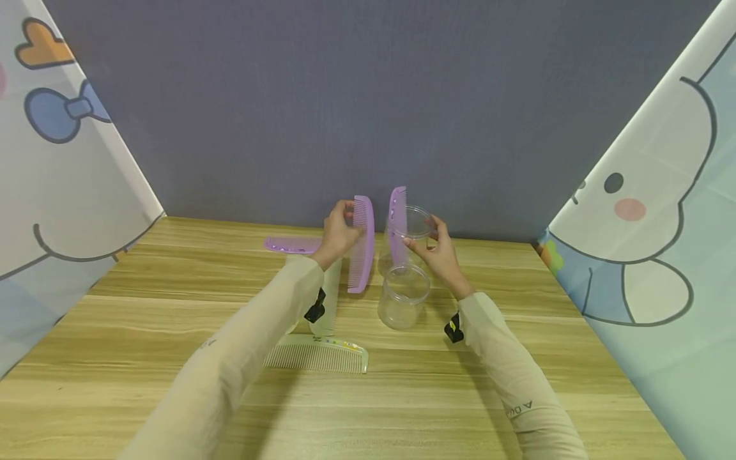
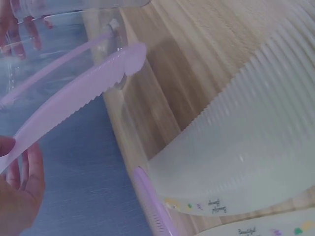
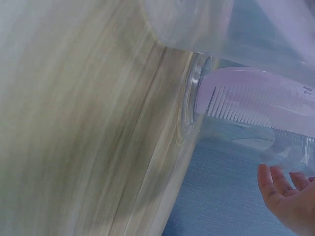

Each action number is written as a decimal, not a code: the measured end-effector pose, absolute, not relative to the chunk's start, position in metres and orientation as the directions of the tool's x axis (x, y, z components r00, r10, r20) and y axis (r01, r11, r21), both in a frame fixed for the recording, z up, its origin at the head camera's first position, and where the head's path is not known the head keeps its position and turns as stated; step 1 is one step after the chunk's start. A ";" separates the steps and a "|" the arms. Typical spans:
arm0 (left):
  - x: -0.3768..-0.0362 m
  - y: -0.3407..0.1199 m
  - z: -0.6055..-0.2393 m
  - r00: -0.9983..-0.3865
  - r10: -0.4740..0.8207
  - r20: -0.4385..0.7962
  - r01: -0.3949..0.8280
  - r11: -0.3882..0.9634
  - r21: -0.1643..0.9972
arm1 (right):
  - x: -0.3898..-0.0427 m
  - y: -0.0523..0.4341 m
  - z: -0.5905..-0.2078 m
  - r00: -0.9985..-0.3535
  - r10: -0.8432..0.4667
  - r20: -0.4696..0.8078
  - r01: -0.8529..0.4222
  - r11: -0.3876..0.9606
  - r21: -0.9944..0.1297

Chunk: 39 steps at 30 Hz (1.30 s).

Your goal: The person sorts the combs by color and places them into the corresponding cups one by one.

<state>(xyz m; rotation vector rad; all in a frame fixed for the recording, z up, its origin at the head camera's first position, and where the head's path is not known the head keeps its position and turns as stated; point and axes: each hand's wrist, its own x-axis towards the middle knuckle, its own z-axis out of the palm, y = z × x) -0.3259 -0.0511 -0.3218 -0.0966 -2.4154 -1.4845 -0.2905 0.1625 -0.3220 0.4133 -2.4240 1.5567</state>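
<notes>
My left hand pinches a purple comb and holds it upright, teeth to the left, beside the taller clear plastic jar. Inside that jar a second purple comb stands on end, its top poking above the rim. My right hand grips the jar near its rim, thumb in front and fingers at the far side. In the right wrist view, the fingertips meet the jar's wall, with the comb's teeth visible through it. A shorter clear jar stands just in front.
Another purple comb lies at the back left of the wooden table. One pale green comb is partly behind the left sleeve; another lies in front. A grey panel borders the back.
</notes>
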 end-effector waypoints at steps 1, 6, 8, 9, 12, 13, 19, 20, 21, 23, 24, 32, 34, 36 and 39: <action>-0.326 -0.051 -0.320 -0.948 -0.108 0.300 0.223 0.451 0.864 | -0.291 0.163 -0.322 -0.933 -0.110 0.342 -0.357 0.396 -0.846; -0.326 -0.049 -0.313 -0.926 -0.133 0.354 0.281 0.384 0.879 | -0.291 0.163 -0.322 -0.932 -0.113 0.344 -0.360 0.388 -0.848; -0.325 -0.048 -0.310 -0.916 -0.136 0.377 0.308 0.363 0.879 | -0.291 0.163 -0.322 -0.932 -0.114 0.345 -0.362 0.385 -0.849; -0.324 -0.048 -0.308 -0.911 -0.140 0.388 0.320 0.355 0.878 | -0.291 0.163 -0.322 -0.932 -0.114 0.345 -0.362 0.384 -0.849; -0.322 -0.047 -0.301 -0.892 -0.151 0.426 0.360 0.332 0.872 | -0.291 0.163 -0.322 -0.931 -0.115 0.346 -0.363 0.385 -0.849; -0.322 -0.046 -0.299 -0.885 -0.157 0.438 0.373 0.323 0.870 | -0.291 0.163 -0.322 -0.931 -0.115 0.346 -0.363 0.385 -0.848; -0.319 -0.044 -0.285 -0.839 -0.184 0.512 0.454 0.284 0.845 | -0.291 0.163 -0.323 -0.934 -0.109 0.340 -0.355 0.384 -0.852; -0.319 -0.044 -0.283 -0.829 -0.187 0.528 0.469 0.282 0.837 | -0.291 0.164 -0.323 -0.934 -0.108 0.339 -0.354 0.383 -0.853; -0.320 -0.043 -0.281 -0.816 -0.189 0.547 0.488 0.281 0.826 | -0.290 0.164 -0.323 -0.935 -0.108 0.338 -0.353 0.384 -0.853; -0.321 -0.043 -0.277 -0.789 -0.195 0.582 0.526 0.275 0.805 | -0.290 0.164 -0.322 -0.936 -0.108 0.336 -0.351 0.389 -0.852; -0.322 -0.043 -0.275 -0.777 -0.198 0.598 0.541 0.277 0.794 | -0.290 0.164 -0.322 -0.936 -0.108 0.336 -0.351 0.390 -0.851; -0.323 -0.041 -0.258 -0.723 -0.224 0.654 0.603 0.257 0.755 | -0.290 0.163 -0.322 -0.937 -0.110 0.332 -0.348 0.392 -0.851; -0.322 -0.040 -0.254 -0.716 -0.225 0.661 0.616 0.241 0.750 | -0.290 0.163 -0.322 -0.937 -0.111 0.330 -0.347 0.393 -0.852; -0.322 -0.038 -0.250 -0.710 -0.227 0.667 0.628 0.225 0.745 | -0.290 0.163 -0.322 -0.937 -0.112 0.330 -0.347 0.392 -0.852; -0.321 -0.037 -0.244 -0.699 -0.236 0.675 0.643 0.205 0.738 | -0.290 0.163 -0.322 -0.937 -0.114 0.329 -0.347 0.392 -0.852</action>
